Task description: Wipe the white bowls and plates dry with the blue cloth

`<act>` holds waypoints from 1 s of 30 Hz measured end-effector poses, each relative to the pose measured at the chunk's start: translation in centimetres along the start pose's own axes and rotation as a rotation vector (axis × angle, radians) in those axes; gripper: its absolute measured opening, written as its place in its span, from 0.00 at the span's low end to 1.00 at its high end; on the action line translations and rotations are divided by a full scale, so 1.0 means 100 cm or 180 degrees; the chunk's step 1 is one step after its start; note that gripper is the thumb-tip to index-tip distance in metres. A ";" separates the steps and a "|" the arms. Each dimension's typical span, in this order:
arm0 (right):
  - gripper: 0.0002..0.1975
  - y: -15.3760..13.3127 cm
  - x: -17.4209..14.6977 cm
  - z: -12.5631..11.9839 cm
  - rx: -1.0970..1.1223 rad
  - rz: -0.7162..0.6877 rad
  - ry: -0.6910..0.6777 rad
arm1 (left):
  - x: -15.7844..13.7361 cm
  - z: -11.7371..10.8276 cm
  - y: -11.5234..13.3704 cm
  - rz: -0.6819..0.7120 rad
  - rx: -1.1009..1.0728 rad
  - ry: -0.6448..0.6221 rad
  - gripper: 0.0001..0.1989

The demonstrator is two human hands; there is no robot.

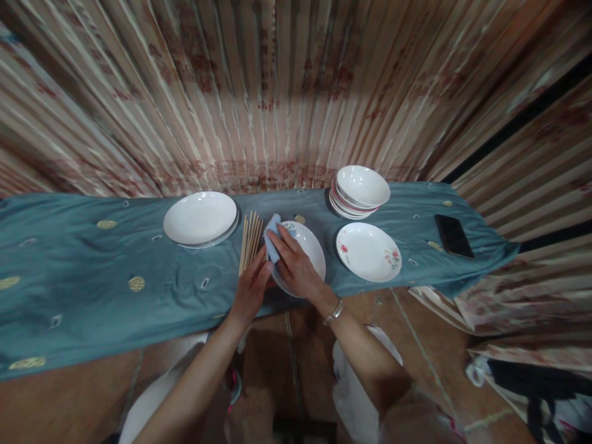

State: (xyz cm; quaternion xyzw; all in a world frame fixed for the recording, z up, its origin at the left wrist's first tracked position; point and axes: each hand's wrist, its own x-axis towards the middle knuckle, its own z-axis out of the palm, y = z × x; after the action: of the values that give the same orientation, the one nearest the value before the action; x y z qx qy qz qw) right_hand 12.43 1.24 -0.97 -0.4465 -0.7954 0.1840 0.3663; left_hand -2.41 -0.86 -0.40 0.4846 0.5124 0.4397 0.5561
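Observation:
My right hand [296,266] presses a folded light-blue cloth [272,246] against the left rim of a white plate [313,250]. Its fingers are bent over the cloth. At the same plate's left edge, my left hand [253,287] is closed on the rim, thumb toward the top side; the fingers beneath are hidden. The plate is tilted a little near the table's front edge, and a small print shows at its far side. Right beside my left hand lies a row of several wooden chopsticks [250,237].
White plates [201,217] are stacked at the left. To the right stand stacked bowls [363,185], with a flower-printed plate [369,251] in front and a black phone [454,235] farther right. A teal cloth [102,265] covers the narrow table; a pleated curtain [277,123] hangs behind.

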 end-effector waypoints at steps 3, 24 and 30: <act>0.30 0.010 0.004 -0.001 -0.0123 0.0077 0.0044 | 0.000 0.001 -0.003 0.0007 -0.0082 -0.0067 0.36; 0.29 0.054 -0.005 -0.016 -0.1254 0.1010 0.0015 | -0.003 0.004 0.003 -0.0085 -0.0325 -0.0060 0.35; 0.27 0.055 -0.018 -0.022 -0.1321 0.0950 0.0052 | 0.000 0.004 0.002 -0.0137 -0.0351 0.0026 0.34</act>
State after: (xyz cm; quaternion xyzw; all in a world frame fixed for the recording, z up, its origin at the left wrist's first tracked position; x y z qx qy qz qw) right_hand 17.84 2.57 -3.73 -0.6260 -0.7384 0.0653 0.2421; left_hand -1.99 -0.91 -0.23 0.4403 0.5000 0.4572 0.5891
